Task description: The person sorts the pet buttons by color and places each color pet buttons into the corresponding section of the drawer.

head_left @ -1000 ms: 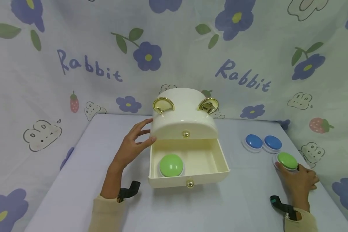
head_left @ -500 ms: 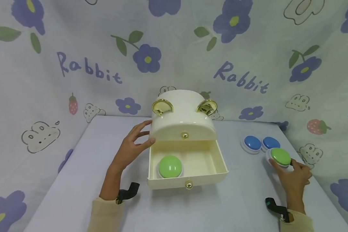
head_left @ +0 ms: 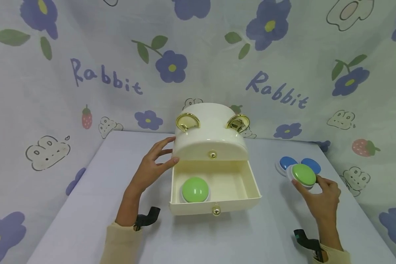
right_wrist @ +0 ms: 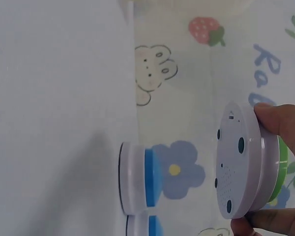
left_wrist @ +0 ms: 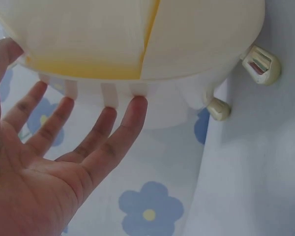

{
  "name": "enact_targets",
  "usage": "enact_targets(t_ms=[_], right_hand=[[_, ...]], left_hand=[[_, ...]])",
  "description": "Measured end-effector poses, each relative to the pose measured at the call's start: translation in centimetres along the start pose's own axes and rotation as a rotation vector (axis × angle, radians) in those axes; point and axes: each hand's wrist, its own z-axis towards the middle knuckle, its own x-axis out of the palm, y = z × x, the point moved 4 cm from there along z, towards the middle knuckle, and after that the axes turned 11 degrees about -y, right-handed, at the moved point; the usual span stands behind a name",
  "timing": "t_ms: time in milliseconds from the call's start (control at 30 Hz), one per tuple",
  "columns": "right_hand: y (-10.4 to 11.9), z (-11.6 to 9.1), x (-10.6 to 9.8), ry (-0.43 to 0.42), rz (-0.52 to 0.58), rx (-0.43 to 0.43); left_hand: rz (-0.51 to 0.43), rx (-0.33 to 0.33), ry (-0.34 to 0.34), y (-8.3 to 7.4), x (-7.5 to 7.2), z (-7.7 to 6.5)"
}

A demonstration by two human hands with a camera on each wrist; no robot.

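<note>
The work appears part-done: of four visible buttons, one is inside the white box (head_left: 211,141) and three are outside. The box's drawer (head_left: 192,209) is pulled out, with a green button (head_left: 195,189) at its front left. Right of the box, the right hand (head_left: 324,200) pinches the second green button (head_left: 304,174), lifted; two blue buttons (head_left: 288,161) lie beyond. The left hand (head_left: 150,168), fingers spread wide, touches the box's left side.

Reads "Rabbit" twice across the patterned backdrop cloth (head_left: 204,47).
Slopes down to the right, in purple handwritten-style lettering (head_left: 277,94); lies sideways in the right wrist view, first letters only.
</note>
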Motion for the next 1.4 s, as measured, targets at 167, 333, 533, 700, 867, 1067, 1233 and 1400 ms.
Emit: enact_targets(t_ms=[167, 333, 533, 700, 867, 1067, 1233, 1400], right_hand=[[2.1, -1.6, -0.4, -0.024, 0.051, -0.076], [4.0, -2.9, -0.5, -0.033, 0.100, -0.170], [5.7, -3.9, -0.3, -0.049, 0.159, -0.307], [6.7, -4.7, -0.5, -0.067, 0.195, -0.372], [8.1, -5.5, -1.1, -0.061, 0.246, -0.393], [9.7, -6.6, -1.3, -0.028, 0.273, -0.399], [11.0, -7.5, -1.3, 0.003, 0.313, -0.414], [12.3, -8.4, -1.0, 0.043, 0.333, -0.432]], left_hand=[[-0.005, -0.013, 0.007, -0.2, 0.2, -0.1], [-0.006, -0.019, 0.004, -0.3, 0.2, -0.1], [0.001, -0.007, -0.006, -0.2, 0.2, -0.2], [-0.006, -0.018, -0.002, -0.1, 0.3, -0.2], [-0.003, -0.011, -0.002, -0.1, 0.2, -0.1], [0.002, 0.007, -0.002, -0.2, 0.2, -0.1], [0.000, 0.005, -0.002, -0.3, 0.2, -0.1], [-0.001, 0.003, -0.001, -0.3, 0.1, -0.2]])
